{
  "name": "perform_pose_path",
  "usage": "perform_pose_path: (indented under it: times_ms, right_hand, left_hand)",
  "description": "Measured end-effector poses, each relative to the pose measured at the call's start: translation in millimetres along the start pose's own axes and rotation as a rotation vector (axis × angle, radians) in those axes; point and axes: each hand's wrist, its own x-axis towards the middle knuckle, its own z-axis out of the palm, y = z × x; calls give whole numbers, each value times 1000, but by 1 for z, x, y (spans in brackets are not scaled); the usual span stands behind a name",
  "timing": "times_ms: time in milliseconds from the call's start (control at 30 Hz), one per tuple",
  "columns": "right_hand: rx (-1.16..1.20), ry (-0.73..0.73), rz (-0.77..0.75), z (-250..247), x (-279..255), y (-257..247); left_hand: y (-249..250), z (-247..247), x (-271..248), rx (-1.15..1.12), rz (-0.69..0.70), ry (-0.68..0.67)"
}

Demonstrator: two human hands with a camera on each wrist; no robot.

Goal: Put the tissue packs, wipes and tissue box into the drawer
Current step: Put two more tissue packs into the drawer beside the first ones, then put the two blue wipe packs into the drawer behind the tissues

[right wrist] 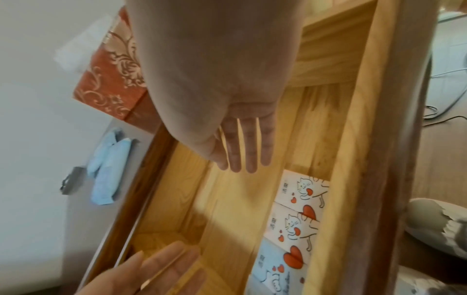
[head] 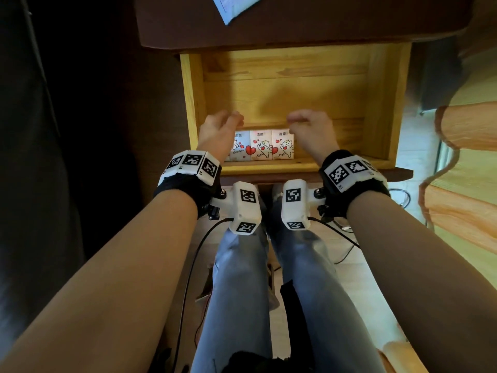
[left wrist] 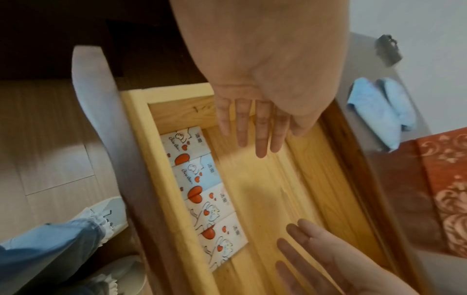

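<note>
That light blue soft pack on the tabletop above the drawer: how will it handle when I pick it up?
The light blue soft pack is probably floppy: its wrapper looks creased and sagging. It seems light, likely a one-hand lift. The film may be slippery, so gripping across its width looks safer than pinching an edge. Both hands hold nothing now.

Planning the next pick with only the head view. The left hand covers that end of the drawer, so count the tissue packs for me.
Observer: Four tissue packs lie in a row along the drawer's front wall.
Operator: Report both hands.
Observer: The left hand and right hand have straight fingers and hold nothing.
Operator: Find the tissue box.
Observer: The red patterned tissue box sits on the cabinet top, beside the blue wipes pack.
</note>
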Motion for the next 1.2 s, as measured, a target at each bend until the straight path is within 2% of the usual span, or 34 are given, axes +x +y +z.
perform_pose_path:
  times_ms: [133, 233, 400, 500, 567, 633, 700, 800, 867, 1033, 1133, 1200]
  right_hand:
    - [42, 66, -155, -11, -5, -32]
    - [70, 178, -256, -22, 4, -56]
    - [-65, 297, -332, -38, 34, -82]
    - [-208, 286, -331, -47, 53, -94]
    - [-323, 250, -297, -53, 64, -99]
    - [-426, 213, -269, -58, 74, -101]
    - [-491, 192, -292, -63, 82, -104]
    - [-524, 181, -353, -71, 92, -107]
    - [-531, 175, -381, -75, 97, -110]
    - [-579, 127, -398, -77, 103, -120]
    - [-570, 71, -393, -75, 104, -125]
    - [-540, 47, -411, -76, 106, -127]
  left_hand:
    - [27, -18, -4, -1, 122, 57]
    - [48, -27, 1, 64, 226, 150]
    - [75, -29, 26, 117, 337, 361]
    - [87, -30, 45, 199, 356, 498]
    - [95, -29, 57, 265, 351, 455]
    - [103, -27, 67, 317, 324, 354]
    - [112, -25, 74, 354, 290, 259]
    - [124, -23, 82, 458, 264, 191]
    - [129, -22, 86, 499, 244, 190]
    - [139, -19, 89, 509, 200, 297]
    - [141, -20, 91, 422, 118, 238]
    - [142, -23, 92, 300, 127, 197]
